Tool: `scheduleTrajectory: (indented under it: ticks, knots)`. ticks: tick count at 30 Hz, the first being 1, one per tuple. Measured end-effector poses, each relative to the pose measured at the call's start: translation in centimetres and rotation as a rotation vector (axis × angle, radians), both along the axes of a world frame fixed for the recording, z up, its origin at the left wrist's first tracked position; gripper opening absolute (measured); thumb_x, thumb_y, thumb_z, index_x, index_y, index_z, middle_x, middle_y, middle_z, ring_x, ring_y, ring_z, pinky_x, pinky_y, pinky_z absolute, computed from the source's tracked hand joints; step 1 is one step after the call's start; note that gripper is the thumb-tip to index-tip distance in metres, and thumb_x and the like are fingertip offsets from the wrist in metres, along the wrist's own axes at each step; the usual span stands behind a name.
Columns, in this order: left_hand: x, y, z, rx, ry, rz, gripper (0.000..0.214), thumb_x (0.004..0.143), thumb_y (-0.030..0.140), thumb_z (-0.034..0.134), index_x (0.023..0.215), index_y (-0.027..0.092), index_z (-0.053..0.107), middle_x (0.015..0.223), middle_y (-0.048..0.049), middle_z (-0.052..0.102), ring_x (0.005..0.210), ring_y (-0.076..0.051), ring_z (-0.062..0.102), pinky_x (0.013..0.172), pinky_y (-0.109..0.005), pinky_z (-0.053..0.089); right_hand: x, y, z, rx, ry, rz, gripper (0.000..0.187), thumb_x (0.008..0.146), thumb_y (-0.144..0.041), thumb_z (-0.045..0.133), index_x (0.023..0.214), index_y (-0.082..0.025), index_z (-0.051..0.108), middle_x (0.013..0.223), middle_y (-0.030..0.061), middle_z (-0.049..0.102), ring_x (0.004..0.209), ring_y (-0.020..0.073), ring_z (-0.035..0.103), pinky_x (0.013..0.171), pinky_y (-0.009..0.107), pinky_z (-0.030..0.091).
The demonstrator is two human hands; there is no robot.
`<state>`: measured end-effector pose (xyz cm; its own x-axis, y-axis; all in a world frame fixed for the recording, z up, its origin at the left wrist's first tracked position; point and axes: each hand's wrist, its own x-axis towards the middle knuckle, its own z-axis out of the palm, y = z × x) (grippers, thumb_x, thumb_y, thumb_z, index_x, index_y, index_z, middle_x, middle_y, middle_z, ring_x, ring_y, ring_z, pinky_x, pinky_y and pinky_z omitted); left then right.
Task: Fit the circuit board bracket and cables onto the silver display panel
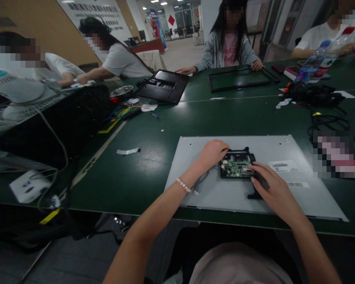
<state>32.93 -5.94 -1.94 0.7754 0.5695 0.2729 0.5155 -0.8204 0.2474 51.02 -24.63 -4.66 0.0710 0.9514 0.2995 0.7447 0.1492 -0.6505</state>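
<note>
The small green circuit board [236,166] sat inside a thin black plastic frame [239,151] near the middle of a flat pale-grey metal panel [192,157]. The panel lay on the dark green surface [142,169], straight ahead of the person. The board's long axis ran left to right, across the person's front, so one short end faced each hand.

From the left, a forearm with a white bead bracelet [183,185] reached in. The left hand [213,154] rested knuckles-up against the board's left end, its fingers curled under. I could not tell whether they pinched anything. Just below that hand, a few thin bluish wires [201,178] trailed off the board's left edge over the panel.

On the other side, the right hand [272,190] lay palm-down with its fingers stretched out loosely. Its thumb and forefinger tips touched the board's near right corner, and it closed on nothing that I could see. A short black bar [253,196] showed from under its palm.

Both hands touched the board, with the left higher at the far corner and the right lower. Further right, a white printed label [282,166] was stuck on the panel, apart from the hands.
</note>
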Motion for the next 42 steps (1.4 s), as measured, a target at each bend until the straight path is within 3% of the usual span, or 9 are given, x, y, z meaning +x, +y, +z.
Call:
scheduleTrajectory:
  ticks: [8, 12, 18, 23, 26, 30, 36, 39, 42]
  knots:
    - [-0.6, 0.8, -0.3, -0.030, -0.029, -0.005, 0.020, 0.090, 0.016, 0.059, 0.098, 0.016, 0.077, 0.097, -0.0080, 0.075, 0.090, -0.019, 0.068, 0.084, -0.029, 0.049, -0.5, 0.3, 0.2, -0.008, 0.003, -0.004, 0.033, 0.096, -0.033, 0.048, 0.127, -0.023, 0.055, 0.135, 0.0104, 0.057, 0.125, 0.0258, 0.055, 0.111, 0.049, 0.041]
    - [-0.8, 0.8, 0.2, -0.027, -0.038, -0.024, 0.020, 0.091, 0.021, 0.059, 0.094, 0.015, 0.077, 0.088, -0.0078, 0.075, 0.081, -0.019, 0.068, 0.081, -0.029, 0.047, -0.7, 0.4, 0.3, -0.016, 0.000, -0.005, 0.033, 0.096, -0.033, 0.048, 0.127, -0.024, 0.055, 0.136, 0.0100, 0.056, 0.125, 0.0260, 0.055, 0.110, 0.050, 0.041]
    - [-1.1, 0.2, 0.7, -0.092, -0.094, 0.072, 0.025, 0.095, 0.020, 0.051, 0.094, 0.014, 0.075, 0.088, -0.0079, 0.074, 0.080, -0.018, 0.068, 0.076, -0.027, 0.047, -0.9, -0.2, 0.4, -0.004, -0.009, -0.004, 0.033, 0.096, -0.033, 0.048, 0.128, -0.024, 0.054, 0.136, 0.0092, 0.057, 0.125, 0.0251, 0.055, 0.111, 0.048, 0.040]
    - [-2.7, -0.1, 2.5, -0.080, -0.162, 0.132, 0.023, 0.093, 0.018, 0.053, 0.103, 0.016, 0.074, 0.100, -0.0067, 0.074, 0.091, -0.018, 0.068, 0.086, -0.027, 0.048, -1.2, -0.8, 0.6, 0.033, -0.018, -0.030, 0.039, 0.095, -0.033, 0.048, 0.133, -0.025, 0.050, 0.136, 0.0096, 0.057, 0.127, 0.0261, 0.053, 0.112, 0.048, 0.039]
    - [-5.3, 0.4, 4.6, -0.032, -0.141, 0.250, 0.024, 0.093, 0.019, 0.052, 0.104, 0.016, 0.074, 0.100, -0.0059, 0.074, 0.091, -0.017, 0.067, 0.086, -0.026, 0.047, -1.5, -1.3, 0.8, 0.046, -0.014, -0.048, 0.041, 0.094, -0.034, 0.049, 0.135, -0.025, 0.049, 0.138, 0.0098, 0.056, 0.127, 0.0269, 0.053, 0.112, 0.049, 0.038]
    - [-11.0, 1.3, 6.6, 0.031, -0.091, 0.457, 0.026, 0.091, 0.019, 0.051, 0.101, 0.014, 0.074, 0.097, -0.0098, 0.074, 0.089, -0.022, 0.067, 0.083, -0.030, 0.046, -1.9, -2.0, 1.2, 0.039, 0.005, -0.048, 0.040, 0.095, -0.034, 0.049, 0.134, -0.025, 0.050, 0.137, 0.0097, 0.057, 0.128, 0.0264, 0.053, 0.112, 0.048, 0.038]
    - [-21.1, 1.3, 6.1, 0.210, 0.147, 0.976, 0.032, 0.094, 0.030, 0.046, 0.112, 0.015, 0.068, 0.109, -0.0144, 0.068, 0.097, -0.028, 0.063, 0.084, -0.036, 0.043, -2.0, -3.0, 1.5, 0.041, 0.013, -0.054, 0.038, 0.096, -0.036, 0.049, 0.132, -0.025, 0.052, 0.136, 0.0093, 0.057, 0.127, 0.0261, 0.054, 0.112, 0.048, 0.039]
    - [-24.6, 0.8, 5.7, 0.190, 0.252, 1.096, 0.038, 0.090, 0.035, 0.054, 0.119, 0.012, 0.062, 0.118, -0.0179, 0.061, 0.100, -0.030, 0.059, 0.081, -0.035, 0.043, -2.1, -3.3, 1.5, 0.048, 0.012, -0.045, 0.038, 0.096, -0.036, 0.049, 0.132, -0.025, 0.052, 0.136, 0.0091, 0.058, 0.127, 0.0258, 0.054, 0.112, 0.048, 0.038]
    - [-26.5, 0.6, 5.7, 0.119, 0.318, 1.150, 0.031, 0.089, 0.031, 0.054, 0.111, 0.011, 0.063, 0.111, -0.0152, 0.061, 0.095, -0.024, 0.058, 0.076, -0.029, 0.042, -2.3, -3.4, 1.3, 0.054, 0.012, -0.034, 0.038, 0.095, -0.036, 0.049, 0.131, -0.025, 0.053, 0.135, 0.0091, 0.059, 0.126, 0.0258, 0.054, 0.112, 0.048, 0.039]
